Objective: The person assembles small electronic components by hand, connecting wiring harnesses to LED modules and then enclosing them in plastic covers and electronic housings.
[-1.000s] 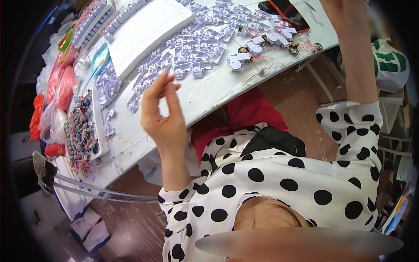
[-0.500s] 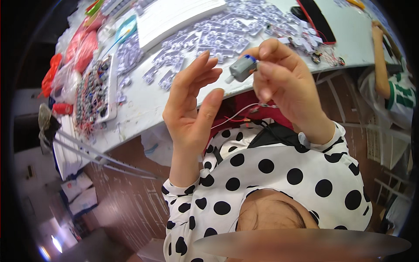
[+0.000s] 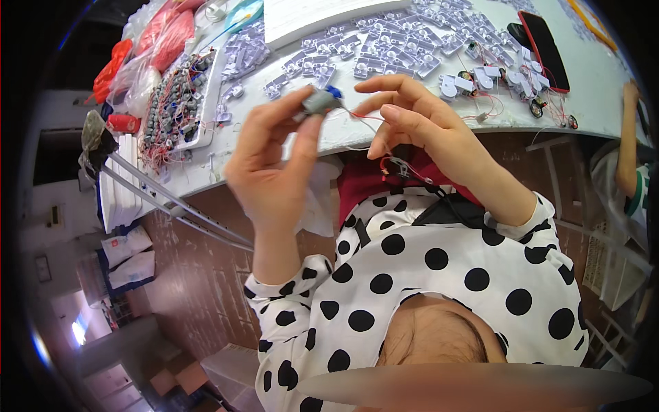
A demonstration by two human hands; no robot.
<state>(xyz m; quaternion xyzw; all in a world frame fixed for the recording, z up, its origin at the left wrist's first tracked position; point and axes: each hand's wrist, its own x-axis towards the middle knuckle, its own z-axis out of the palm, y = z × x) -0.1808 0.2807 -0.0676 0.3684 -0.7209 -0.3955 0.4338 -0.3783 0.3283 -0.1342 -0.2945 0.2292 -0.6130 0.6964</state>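
Observation:
My left hand (image 3: 268, 165) grips a small grey electric motor (image 3: 320, 103) with a blue end cap between thumb and fingers, raised above the table's front edge. Thin red and white wires (image 3: 362, 117) run from the motor's blue end toward my right hand (image 3: 432, 127). That hand is open beside them, its fingers apart and slightly curved; whether a fingertip touches the wires I cannot tell. Below it, over my lap, hang more red and white wires with a small dark part (image 3: 398, 167).
Many pale plastic housings (image 3: 398, 51) cover the table behind my hands. A white tray (image 3: 204, 130) of wired motors lies left, near plastic bags (image 3: 165, 41). At right are wired assemblies (image 3: 484, 77) and a red-edged phone (image 3: 544, 51). Another person's arm (image 3: 628, 141) is far right.
The motor has passed from my right hand to my left and moved left. My right hand has let go of it and opened. The whole view has shifted slightly.

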